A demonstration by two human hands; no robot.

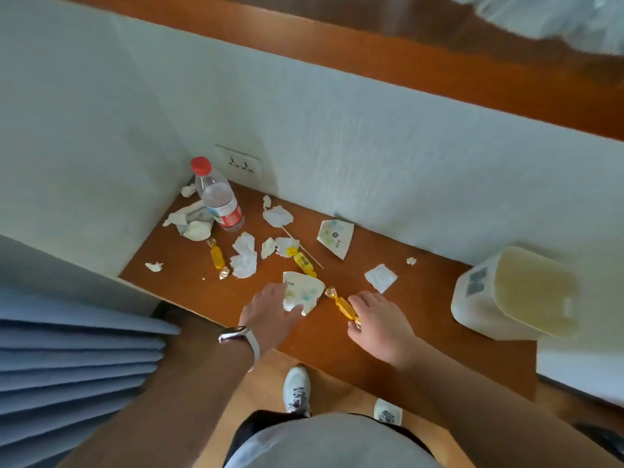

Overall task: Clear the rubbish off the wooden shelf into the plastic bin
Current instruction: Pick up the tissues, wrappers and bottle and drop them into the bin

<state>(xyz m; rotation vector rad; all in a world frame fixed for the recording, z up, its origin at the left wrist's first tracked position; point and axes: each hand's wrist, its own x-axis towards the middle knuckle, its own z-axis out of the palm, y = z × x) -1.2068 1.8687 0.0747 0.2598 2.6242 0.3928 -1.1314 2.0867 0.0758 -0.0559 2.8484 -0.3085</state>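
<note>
Left hand [270, 310] half covering paper scrap [304, 292], right hand [380, 320] touching candy [342, 305]

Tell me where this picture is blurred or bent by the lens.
Head view: wide-angle lens bends the wall edges and the upper wooden ledge; the plastic bin at right is soft and smeared, as is the pale blur in the top right corner; the bottle and left hand near centre are sharper.

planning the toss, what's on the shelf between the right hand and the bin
In the head view, bare wood lies between the right hand and the bin; the flat white scrap sits just behind that line.
</note>
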